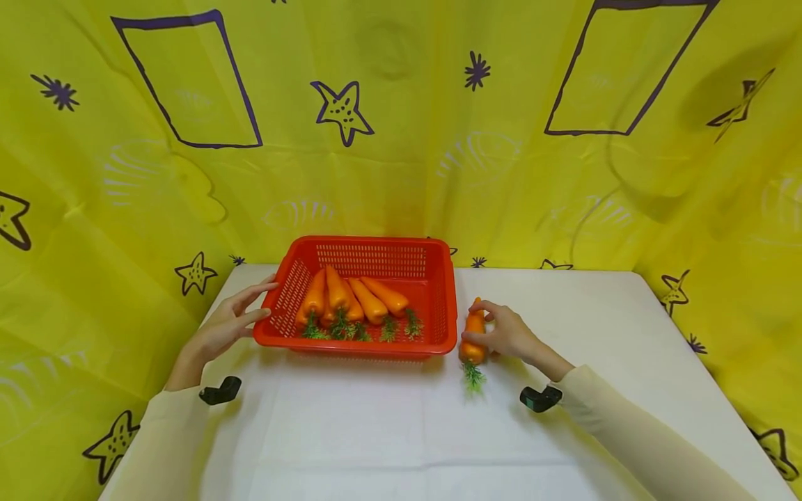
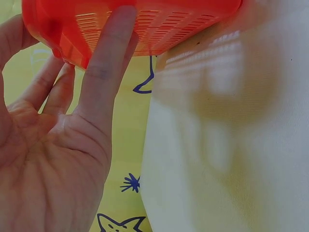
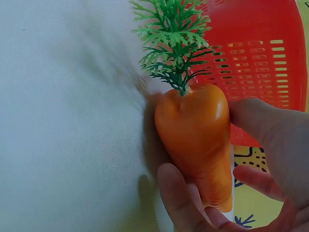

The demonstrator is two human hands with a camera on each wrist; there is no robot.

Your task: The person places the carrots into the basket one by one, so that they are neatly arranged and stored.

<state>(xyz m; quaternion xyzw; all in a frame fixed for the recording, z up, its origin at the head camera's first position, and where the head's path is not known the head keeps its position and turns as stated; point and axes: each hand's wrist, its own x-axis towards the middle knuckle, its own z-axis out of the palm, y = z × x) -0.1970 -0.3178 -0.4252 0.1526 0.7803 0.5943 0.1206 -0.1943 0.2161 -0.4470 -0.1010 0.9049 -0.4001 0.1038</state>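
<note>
A red plastic basket [image 1: 447, 292] with slotted walls stands near the back of the white table. Inside it lie several orange toy carrots [image 1: 370, 300] with green leafy tops, gathered toward the left and middle. My left hand [image 1: 228, 327] touches the basket's left end with extended fingers, the thumb near the front corner. In the left wrist view that hand [image 2: 53, 154] reaches up to the basket's wall [image 2: 159, 24]. To the right of the basket, my right hand [image 1: 504, 334] grips one carrot [image 3: 198, 130] between thumb and fingers, its leaves toward me, on or just above the table.
The white cloth-covered table [image 1: 351, 431] extends in front and to the right. A yellow patterned curtain [image 1: 401, 181] hangs behind the basket and along both sides. Dark devices sit at the left wrist [image 1: 221, 391] and right wrist [image 1: 541, 399].
</note>
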